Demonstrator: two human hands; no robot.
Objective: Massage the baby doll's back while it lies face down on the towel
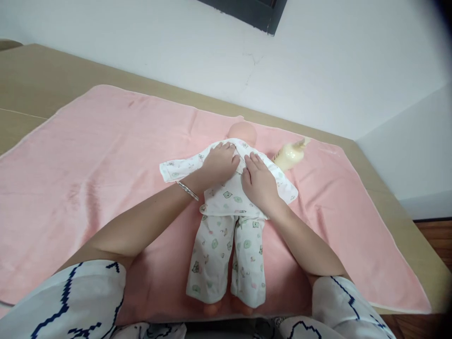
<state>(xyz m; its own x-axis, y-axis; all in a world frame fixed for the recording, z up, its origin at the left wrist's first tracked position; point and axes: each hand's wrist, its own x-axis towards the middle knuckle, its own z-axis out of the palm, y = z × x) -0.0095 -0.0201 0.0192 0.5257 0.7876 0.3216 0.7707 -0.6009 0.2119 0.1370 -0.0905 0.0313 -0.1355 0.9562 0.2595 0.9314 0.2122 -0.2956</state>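
A baby doll (242, 132) lies on a pink blanket, its head toward the wall and its feet toward me. It wears a white printed shirt (226, 197) and matching trousers (212, 259). My left hand (221, 163) rests flat on the left side of the shirt's chest, fingers extended. On the right side of the chest lies my right hand (260, 181), also flat with its fingers stretched out. Both palms are hidden against the cloth. The shirt's sleeves spread out to either side, and the doll's own hands do not show.
The pink blanket (116, 136) covers much of a wooden table (70, 70). A cream-coloured pump bottle (290, 155) lies on its side by the doll's right-hand sleeve. Behind the table rises a white wall (158, 47) with a dark frame (254, 14).
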